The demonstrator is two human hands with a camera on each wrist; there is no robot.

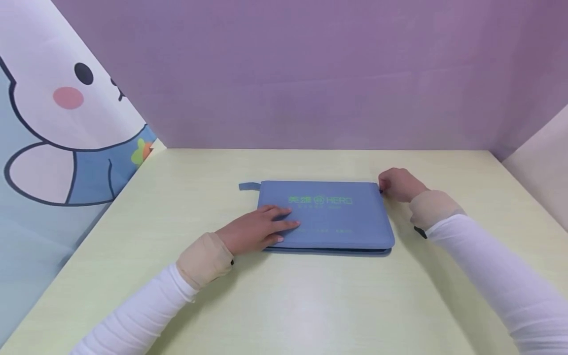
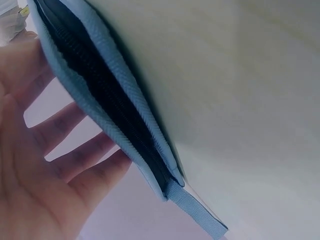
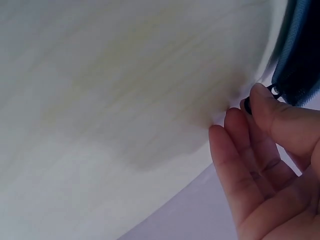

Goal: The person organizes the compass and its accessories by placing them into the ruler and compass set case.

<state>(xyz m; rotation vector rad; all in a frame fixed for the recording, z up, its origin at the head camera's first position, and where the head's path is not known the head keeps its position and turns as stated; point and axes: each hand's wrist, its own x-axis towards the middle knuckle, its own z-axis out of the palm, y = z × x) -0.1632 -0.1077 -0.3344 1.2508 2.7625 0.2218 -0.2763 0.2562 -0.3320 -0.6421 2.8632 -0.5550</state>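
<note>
A blue zippered document pouch (image 1: 328,217) with green "HERO" lettering lies flat on the table. Spread over its left part, my left hand (image 1: 259,229) rests with straight fingers on the cover. In the left wrist view the pouch's edge (image 2: 110,80) gapes along a dark zipper, and a blue fabric tab (image 2: 197,212) sticks out at its corner. At the pouch's far right corner, my right hand (image 1: 401,185) pinches a black zipper pull (image 3: 247,105) between thumb and forefinger. The right wrist view shows the pull attached at the zipper's dark teeth.
The pale wooden table (image 1: 319,305) runs back to a purple wall panel (image 1: 310,74). On the left hangs a cloth with a cartoon rabbit (image 1: 93,118). A white panel (image 1: 541,162) borders the right side.
</note>
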